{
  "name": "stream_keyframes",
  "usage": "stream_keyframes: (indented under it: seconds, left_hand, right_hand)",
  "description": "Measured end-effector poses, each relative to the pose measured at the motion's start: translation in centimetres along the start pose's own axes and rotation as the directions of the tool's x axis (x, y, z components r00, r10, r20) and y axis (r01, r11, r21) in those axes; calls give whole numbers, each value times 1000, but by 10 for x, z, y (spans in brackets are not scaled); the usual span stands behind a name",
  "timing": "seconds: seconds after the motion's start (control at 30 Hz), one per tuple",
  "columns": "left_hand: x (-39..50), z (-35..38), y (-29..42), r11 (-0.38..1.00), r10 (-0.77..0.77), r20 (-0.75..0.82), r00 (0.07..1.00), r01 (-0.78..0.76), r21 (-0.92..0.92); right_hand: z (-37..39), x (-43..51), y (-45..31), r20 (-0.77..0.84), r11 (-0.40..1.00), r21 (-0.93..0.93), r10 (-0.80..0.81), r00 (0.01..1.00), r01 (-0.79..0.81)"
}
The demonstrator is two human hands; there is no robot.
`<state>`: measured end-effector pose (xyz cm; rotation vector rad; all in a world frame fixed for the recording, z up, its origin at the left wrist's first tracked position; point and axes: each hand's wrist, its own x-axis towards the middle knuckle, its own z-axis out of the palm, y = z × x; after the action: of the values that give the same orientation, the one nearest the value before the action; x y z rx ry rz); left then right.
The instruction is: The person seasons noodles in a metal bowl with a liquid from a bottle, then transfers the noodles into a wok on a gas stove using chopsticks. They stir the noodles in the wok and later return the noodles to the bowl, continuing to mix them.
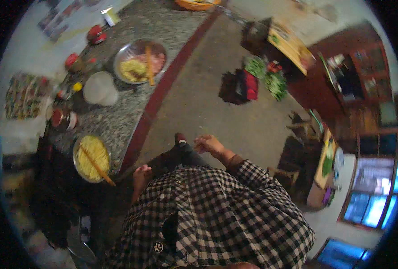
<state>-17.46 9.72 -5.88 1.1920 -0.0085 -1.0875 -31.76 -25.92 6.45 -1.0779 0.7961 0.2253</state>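
My right hand [209, 144] hangs over the floor in front of my body, fingers loosely bent and nothing visible in them. By the counter's red-brown edge is my left hand [141, 174], blurred and partly in shadow; no held thing shows. Nearest to it stands a metal bowl [108, 158] of yellow shredded food [90, 156], with wooden chopsticks [96, 165] laid across. Farther along the speckled stone counter [101, 122], a larger metal bowl [120, 62] contains yellow food [134, 70] and pink, meat-like food [158, 62]. Another pair of wooden chopsticks [149, 65] rests across that bowl.
A pale round object [100, 88], red-lidded jars [96, 35] and an orange basket [197, 4] are on the counter. Leafy greens [275, 85] and a red-and-black bag [250, 85] lie on the floor [185, 104]. A wooden board [291, 45] is at far right.
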Motion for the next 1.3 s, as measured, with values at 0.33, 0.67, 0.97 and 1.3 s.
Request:
stream_keyframes:
  seconds: [0.33,0.67,0.97,1.3]
  left_hand:
    - [47,90,22,963,-250,-120,961,259,67]
    - [92,291,-55,914,-356,66,932,332,235]
    - [168,471,-95,827,-373,221,901,214,520]
    - [247,649,-170,705,-514,376,771,129,698]
  right_hand:
    - [-67,-79,38,-296,988,129,-42,954,84]
    - [-262,-209,106,-451,912,332,-71,890,241]
    - [-385,-265,155,-800,749,383,-25,600,541]
    - [-481,-335,229,-927,584,359,137,348,728]
